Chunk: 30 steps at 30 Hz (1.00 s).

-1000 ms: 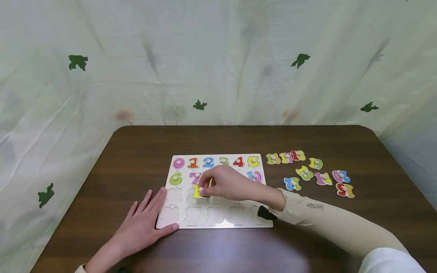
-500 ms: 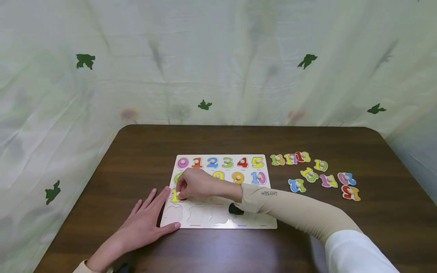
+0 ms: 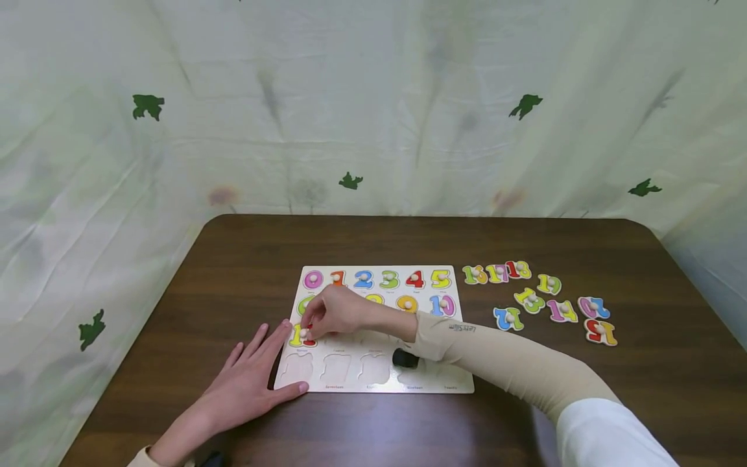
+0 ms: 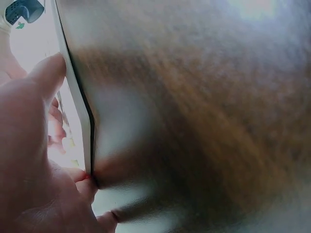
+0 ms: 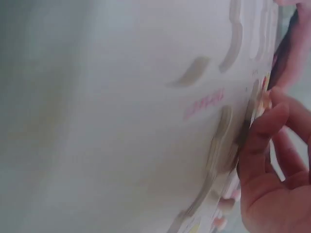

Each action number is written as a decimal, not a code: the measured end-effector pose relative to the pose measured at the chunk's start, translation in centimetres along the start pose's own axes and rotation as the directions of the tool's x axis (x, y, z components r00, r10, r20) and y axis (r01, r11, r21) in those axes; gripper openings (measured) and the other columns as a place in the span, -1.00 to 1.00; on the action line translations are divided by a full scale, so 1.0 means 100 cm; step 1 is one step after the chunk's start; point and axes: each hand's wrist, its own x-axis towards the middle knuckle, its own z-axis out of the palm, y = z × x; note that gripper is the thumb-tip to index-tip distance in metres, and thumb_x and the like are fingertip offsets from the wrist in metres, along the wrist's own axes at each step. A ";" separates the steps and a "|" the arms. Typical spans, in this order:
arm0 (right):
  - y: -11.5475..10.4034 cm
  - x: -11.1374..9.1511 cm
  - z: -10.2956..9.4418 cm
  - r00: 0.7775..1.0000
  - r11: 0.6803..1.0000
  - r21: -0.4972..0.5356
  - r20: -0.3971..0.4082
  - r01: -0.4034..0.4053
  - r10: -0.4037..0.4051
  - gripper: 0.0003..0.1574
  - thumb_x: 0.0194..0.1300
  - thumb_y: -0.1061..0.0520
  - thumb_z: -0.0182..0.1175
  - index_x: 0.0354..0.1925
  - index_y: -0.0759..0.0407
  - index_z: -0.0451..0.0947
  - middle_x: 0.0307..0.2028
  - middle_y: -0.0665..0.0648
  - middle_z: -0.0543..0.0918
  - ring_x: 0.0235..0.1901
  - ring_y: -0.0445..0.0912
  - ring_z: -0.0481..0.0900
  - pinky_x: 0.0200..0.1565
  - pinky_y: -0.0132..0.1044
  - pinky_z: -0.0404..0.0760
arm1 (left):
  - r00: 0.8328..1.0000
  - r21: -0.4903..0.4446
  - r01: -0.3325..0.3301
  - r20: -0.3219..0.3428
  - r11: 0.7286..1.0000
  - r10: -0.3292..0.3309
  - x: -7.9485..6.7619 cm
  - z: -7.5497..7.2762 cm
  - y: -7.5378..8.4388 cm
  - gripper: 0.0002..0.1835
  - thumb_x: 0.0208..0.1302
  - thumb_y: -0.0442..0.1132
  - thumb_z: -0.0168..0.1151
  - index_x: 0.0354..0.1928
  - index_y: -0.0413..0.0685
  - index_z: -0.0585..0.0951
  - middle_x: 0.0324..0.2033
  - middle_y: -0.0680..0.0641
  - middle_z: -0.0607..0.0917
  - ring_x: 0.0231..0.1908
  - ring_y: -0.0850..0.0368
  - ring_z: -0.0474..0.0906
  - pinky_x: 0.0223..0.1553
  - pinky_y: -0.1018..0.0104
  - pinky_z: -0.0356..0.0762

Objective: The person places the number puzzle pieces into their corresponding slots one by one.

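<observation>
A white number puzzle board (image 3: 327, 387) lies on the dark wooden table. Knobbed number pieces fill its two upper rows. At the left end of the third row is the yellow and red 11 piece (image 3: 296, 336), over the first recess. My right hand (image 3: 341, 311) pinches this piece at its round knob (image 5: 266, 99), the fingertips right down at the board. Flat along the board's left edge rests my left hand (image 3: 248, 386), its fingers spread and the thumb on the lower left corner. The left wrist view shows the thumb (image 4: 51, 73) over the board's rim.
Several loose number pieces lie right of the board, among them a green and yellow 19 (image 3: 548, 283), a blue and green 12 (image 3: 508, 318) and a red and orange 15 (image 3: 600, 331). Bare recesses (image 3: 335, 368) line the board's bottom row. A pale curtain (image 3: 408, 130) hangs behind the table.
My right hand has carried the 11 piece left across the board to the third row's first recess, and its fingertips now sit slightly higher on the knob. The left hand stays on the board's edge.
</observation>
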 end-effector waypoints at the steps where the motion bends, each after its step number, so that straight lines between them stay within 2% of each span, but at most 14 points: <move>1: 0.001 -0.003 -0.002 1.000 0.999 0.033 0.001 0.004 -0.004 -0.92 0.18 0.19 0.42 -0.30 0.07 0.74 -0.64 -0.07 0.54 -0.66 -0.22 0.47 -0.53 -0.47 0.43 | 1.000 -0.001 -0.002 -0.002 1.000 0.002 0.000 0.000 0.000 0.15 0.05 0.56 0.13 0.53 0.00 0.13 0.47 -0.08 0.22 0.44 -0.29 0.00 0.26 -0.42 -0.03; 5: 0.002 -0.016 -0.010 0.999 0.991 0.128 0.001 0.043 -0.044 -0.84 0.21 0.25 0.37 -0.20 0.14 0.73 -0.59 -0.02 0.58 -0.63 -0.17 0.50 -0.50 -0.42 0.50 | 1.000 -0.004 -0.002 0.001 1.000 0.002 0.001 0.001 0.000 0.15 0.05 0.55 0.14 0.53 0.00 0.12 0.47 -0.08 0.22 0.45 -0.29 -0.01 0.26 -0.43 -0.04; 9: 0.003 -0.033 -0.020 0.997 0.976 0.204 -0.014 0.080 -0.079 -0.78 0.25 0.21 0.35 -0.11 0.18 0.70 -0.51 0.01 0.61 -0.60 -0.11 0.52 -0.47 -0.27 0.59 | 1.000 -0.003 0.002 0.005 1.000 -0.002 0.002 0.002 0.000 0.16 0.04 0.56 0.12 0.53 0.00 0.12 0.47 -0.09 0.21 0.44 -0.30 -0.02 0.25 -0.44 -0.04; 14: 0.003 -0.056 -0.032 0.994 0.960 0.258 -0.048 0.109 -0.100 -0.73 0.27 0.17 0.35 -0.06 0.23 0.68 -0.45 0.03 0.63 -0.58 -0.07 0.54 -0.41 -0.02 0.65 | 1.000 -0.004 0.012 0.011 1.000 -0.012 0.002 0.003 -0.001 0.17 0.03 0.57 0.11 0.53 -0.01 0.11 0.47 -0.10 0.20 0.45 -0.30 -0.04 0.26 -0.43 -0.05; 18: 0.005 -0.074 -0.040 0.992 0.951 0.285 -0.070 0.118 -0.102 -0.73 0.28 0.16 0.35 -0.05 0.21 0.68 -0.39 0.04 0.65 -0.57 -0.06 0.55 -0.39 0.06 0.65 | 1.000 -0.008 0.022 0.019 1.000 -0.022 0.003 0.003 -0.002 0.17 0.03 0.57 0.12 0.54 0.00 0.10 0.48 -0.09 0.17 0.46 -0.28 -0.06 0.27 -0.41 -0.07; 22: 0.010 -0.093 -0.048 0.990 0.951 0.288 -0.120 0.110 -0.078 -0.77 0.28 0.15 0.34 -0.07 0.08 0.70 -0.37 0.07 0.68 -0.56 0.03 0.54 -0.38 0.12 0.63 | 1.000 -0.010 0.017 0.019 1.000 -0.017 0.003 0.003 -0.002 0.17 0.04 0.56 0.12 0.54 0.00 0.09 0.49 -0.09 0.17 0.46 -0.28 -0.07 0.27 -0.40 -0.08; 26: 0.017 -0.112 -0.058 0.986 0.957 0.276 -0.164 0.087 -0.042 -0.76 0.29 0.16 0.32 -0.06 0.11 0.70 -0.33 0.14 0.70 -0.55 0.17 0.55 -0.36 0.17 0.61 | 1.000 -0.013 0.017 0.023 1.000 -0.017 0.004 0.003 -0.002 0.18 0.03 0.57 0.12 0.55 0.02 0.08 0.49 -0.08 0.16 0.46 -0.28 -0.08 0.28 -0.40 -0.09; 30: 0.024 -0.131 -0.068 0.979 0.958 0.281 -0.202 0.064 -0.007 -0.78 0.30 0.15 0.31 -0.07 0.07 0.70 -0.33 0.22 0.66 -0.51 0.13 0.54 -0.36 0.17 0.61 | 0.999 -0.011 0.024 0.031 1.000 -0.024 0.004 0.004 -0.001 0.20 0.01 0.58 0.12 0.55 0.03 0.06 0.49 -0.10 0.16 0.45 -0.30 -0.08 0.27 -0.41 -0.09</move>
